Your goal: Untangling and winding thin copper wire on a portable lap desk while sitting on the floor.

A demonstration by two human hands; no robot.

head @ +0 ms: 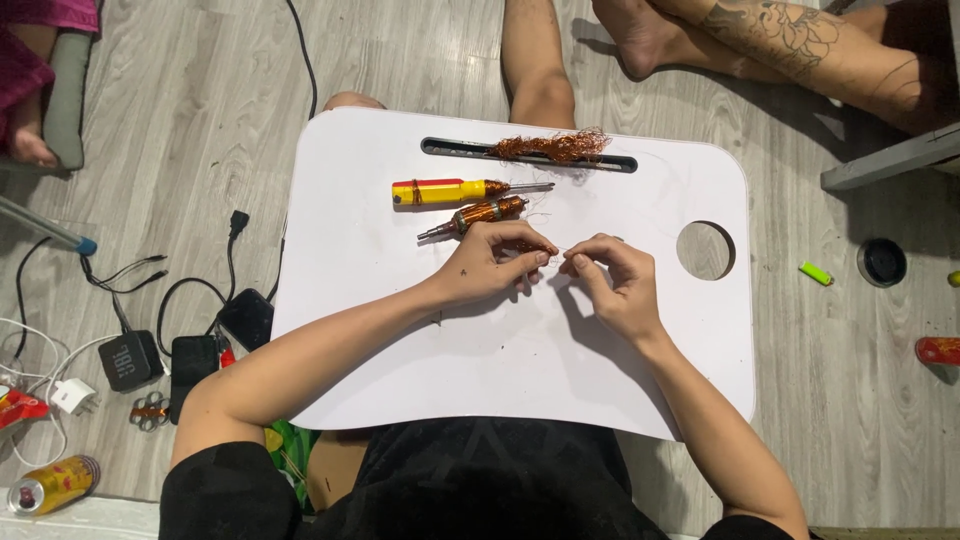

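Over a white lap table [420, 360], my left hand [490, 265] and my right hand [615, 280] meet at the fingertips. Both pinch a thin copper wire [556, 252] stretched between them. Just behind my left hand lies a small motor rotor wound with copper wire [480, 214] on a metal shaft. Further back lies a yellow and red screwdriver [450, 191]. A tangle of loose copper wire [550, 147] sits in the table's long slot.
The table has a round hole [705, 250] at the right. On the wooden floor lie a green lighter [816, 272], a black round lid [884, 262], a small black speaker [128, 360], chargers, cables and a drink can [52, 485]. Another person's tattooed leg [800, 40] rests at the back right.
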